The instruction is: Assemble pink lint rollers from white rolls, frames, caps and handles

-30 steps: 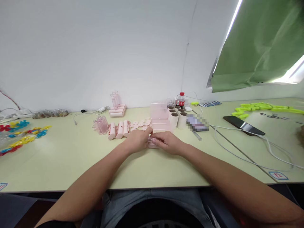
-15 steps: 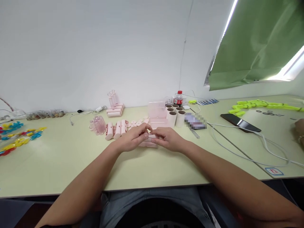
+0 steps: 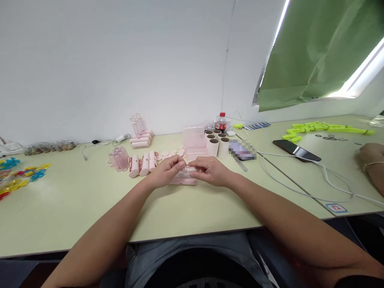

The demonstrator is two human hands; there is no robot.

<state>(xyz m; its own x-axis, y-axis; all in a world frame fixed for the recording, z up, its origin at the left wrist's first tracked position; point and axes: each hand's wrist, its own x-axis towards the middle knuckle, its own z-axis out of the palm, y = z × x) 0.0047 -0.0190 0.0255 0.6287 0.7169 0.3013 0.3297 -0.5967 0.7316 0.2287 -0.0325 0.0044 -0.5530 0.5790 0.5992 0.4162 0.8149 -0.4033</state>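
My left hand (image 3: 168,172) pinches one end of a small clear tube (image 3: 188,169), where a loop-like shape shows. My right hand (image 3: 213,172) is closed on the other end; its fingers cover much of the tube. Just beneath them a pale pink box (image 3: 183,181) lies on the table, partly hidden by both hands. Behind the hands stands an open clear pink case (image 3: 195,138). To the left are pink cylindrical cases (image 3: 145,164), flat pink discs (image 3: 172,153) and a bundle of clear pink tubes (image 3: 119,159).
Brown-rimmed white cardboard tubes (image 3: 213,147) stand right of the case, near a cola bottle (image 3: 221,122). A pixelated phone (image 3: 242,150), a black phone (image 3: 295,150) and white cables (image 3: 327,172) lie rightward. Another person's arm (image 3: 373,164) is at the right edge. Colourful pieces (image 3: 24,176) lie left.
The view has shifted slightly. My hands have moved a little apart, showing more of the clear tube between my fingers. More of the other person's arm shows.
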